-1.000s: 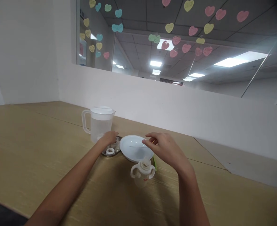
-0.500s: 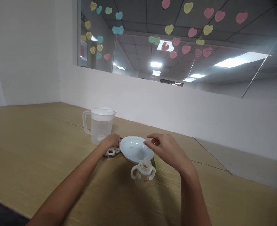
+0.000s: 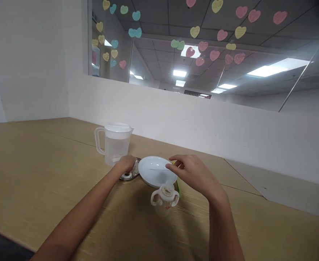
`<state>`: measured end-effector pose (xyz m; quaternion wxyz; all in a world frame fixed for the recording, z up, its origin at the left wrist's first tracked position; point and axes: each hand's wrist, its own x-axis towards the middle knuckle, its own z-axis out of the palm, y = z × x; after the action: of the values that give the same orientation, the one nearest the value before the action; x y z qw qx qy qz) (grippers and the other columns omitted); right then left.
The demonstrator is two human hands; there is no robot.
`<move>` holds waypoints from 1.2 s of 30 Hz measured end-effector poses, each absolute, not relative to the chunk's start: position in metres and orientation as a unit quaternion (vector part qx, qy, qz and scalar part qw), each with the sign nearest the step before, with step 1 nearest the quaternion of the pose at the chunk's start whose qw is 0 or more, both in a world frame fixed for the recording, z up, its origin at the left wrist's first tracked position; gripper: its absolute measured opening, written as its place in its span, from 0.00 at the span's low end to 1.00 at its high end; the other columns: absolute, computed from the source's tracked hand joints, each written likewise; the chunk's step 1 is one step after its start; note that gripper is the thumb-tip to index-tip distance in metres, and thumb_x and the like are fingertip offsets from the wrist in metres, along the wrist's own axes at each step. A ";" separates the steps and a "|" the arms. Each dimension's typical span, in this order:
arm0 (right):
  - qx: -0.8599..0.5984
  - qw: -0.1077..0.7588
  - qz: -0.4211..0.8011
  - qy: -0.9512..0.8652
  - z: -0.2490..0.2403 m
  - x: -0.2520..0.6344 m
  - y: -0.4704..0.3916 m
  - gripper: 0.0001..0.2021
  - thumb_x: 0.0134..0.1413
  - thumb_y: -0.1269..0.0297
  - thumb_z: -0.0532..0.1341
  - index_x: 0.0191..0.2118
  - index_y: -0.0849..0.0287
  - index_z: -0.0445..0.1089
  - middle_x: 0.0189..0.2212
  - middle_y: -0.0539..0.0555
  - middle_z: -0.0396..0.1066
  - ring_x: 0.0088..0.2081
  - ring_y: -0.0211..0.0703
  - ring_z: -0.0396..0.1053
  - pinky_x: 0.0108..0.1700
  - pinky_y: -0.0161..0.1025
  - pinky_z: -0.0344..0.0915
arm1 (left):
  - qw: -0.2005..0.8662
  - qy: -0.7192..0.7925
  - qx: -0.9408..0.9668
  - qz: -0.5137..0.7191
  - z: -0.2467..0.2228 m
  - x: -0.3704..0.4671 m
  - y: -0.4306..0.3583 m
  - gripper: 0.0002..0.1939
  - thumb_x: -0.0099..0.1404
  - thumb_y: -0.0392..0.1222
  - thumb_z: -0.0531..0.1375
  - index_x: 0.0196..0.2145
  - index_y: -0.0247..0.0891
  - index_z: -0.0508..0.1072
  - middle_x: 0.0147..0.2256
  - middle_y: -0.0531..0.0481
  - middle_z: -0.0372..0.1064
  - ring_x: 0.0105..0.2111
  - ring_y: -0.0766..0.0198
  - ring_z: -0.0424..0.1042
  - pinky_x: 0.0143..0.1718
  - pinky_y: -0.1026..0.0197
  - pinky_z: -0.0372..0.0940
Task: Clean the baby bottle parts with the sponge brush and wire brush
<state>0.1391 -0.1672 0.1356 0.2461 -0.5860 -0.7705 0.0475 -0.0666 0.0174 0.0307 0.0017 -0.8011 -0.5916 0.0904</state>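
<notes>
Head view | my left hand at metal tray, can't tell grip | my right hand parted, two o'clock of white bowl

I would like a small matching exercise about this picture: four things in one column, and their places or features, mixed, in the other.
1. pitcher
2. bottle
3. left hand
4. right hand

A. at the right side of the white bowl
B. two handles, in front of the bowl
C. over the metal tray
D. handle on the left, spout on the right

Pairs: 1-D, 2-B, 3-C, 4-A
</notes>
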 end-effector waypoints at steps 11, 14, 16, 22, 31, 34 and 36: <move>-0.591 0.250 0.058 -0.765 0.135 0.140 -0.168 0.17 0.53 0.56 0.54 0.43 0.59 0.71 0.32 0.54 0.73 0.33 0.42 0.68 0.32 0.36 0.60 | -0.013 -0.571 -0.817 0.077 0.032 -0.076 0.017 0.12 0.35 0.24 0.63 0.21 0.34 0.76 0.28 0.40 0.74 0.28 0.54 0.73 0.32 0.60 0.65; -0.593 0.250 0.058 -0.763 0.136 0.141 -0.168 0.17 0.52 0.56 0.54 0.44 0.59 0.71 0.32 0.54 0.73 0.33 0.43 0.68 0.32 0.36 0.60 | -0.019 -0.564 -0.824 0.055 0.039 -0.080 0.017 0.14 0.37 0.25 0.63 0.24 0.36 0.77 0.29 0.43 0.75 0.29 0.58 0.72 0.30 0.64 0.63; -0.592 0.249 0.057 -0.764 0.136 0.141 -0.168 0.17 0.52 0.56 0.54 0.44 0.59 0.71 0.32 0.55 0.74 0.33 0.43 0.69 0.32 0.36 0.60 | -0.021 -0.559 -0.828 0.035 0.043 -0.083 0.018 0.13 0.38 0.28 0.64 0.26 0.38 0.77 0.31 0.45 0.75 0.29 0.59 0.72 0.29 0.65 0.62; -0.589 0.243 0.053 -0.769 0.136 0.140 -0.168 0.17 0.52 0.57 0.54 0.44 0.59 0.71 0.31 0.55 0.74 0.32 0.43 0.69 0.32 0.36 0.60 | -0.017 -0.555 -0.831 -0.010 0.051 -0.091 0.023 0.11 0.43 0.38 0.66 0.28 0.40 0.77 0.32 0.48 0.75 0.31 0.60 0.71 0.28 0.66 0.60; -0.587 0.238 0.055 -0.772 0.136 0.140 -0.168 0.17 0.53 0.56 0.54 0.43 0.59 0.71 0.32 0.55 0.73 0.33 0.43 0.68 0.32 0.35 0.59 | -0.003 -0.558 -0.829 -0.025 0.050 -0.083 0.016 0.09 0.48 0.42 0.64 0.29 0.38 0.77 0.32 0.46 0.74 0.31 0.61 0.71 0.29 0.66 0.60; -0.587 0.236 0.057 -0.772 0.135 0.140 -0.169 0.17 0.53 0.56 0.54 0.44 0.58 0.71 0.31 0.54 0.73 0.32 0.42 0.68 0.32 0.35 0.59 | 0.006 -0.561 -0.827 -0.022 0.048 -0.079 0.012 0.09 0.49 0.44 0.63 0.28 0.36 0.77 0.31 0.43 0.74 0.31 0.58 0.72 0.30 0.64 0.61; -0.586 0.235 0.059 -0.773 0.136 0.140 -0.169 0.17 0.53 0.56 0.54 0.43 0.58 0.71 0.31 0.54 0.73 0.32 0.42 0.68 0.32 0.35 0.59 | 0.015 -0.564 -0.825 -0.021 0.047 -0.076 0.010 0.10 0.51 0.44 0.62 0.28 0.35 0.76 0.31 0.41 0.74 0.33 0.56 0.72 0.31 0.63 0.62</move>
<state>0.1401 -0.1694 0.1355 0.2353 -0.5857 -0.7733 0.0589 -0.0758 0.0100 0.0469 0.0145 -0.8254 -0.5639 -0.0215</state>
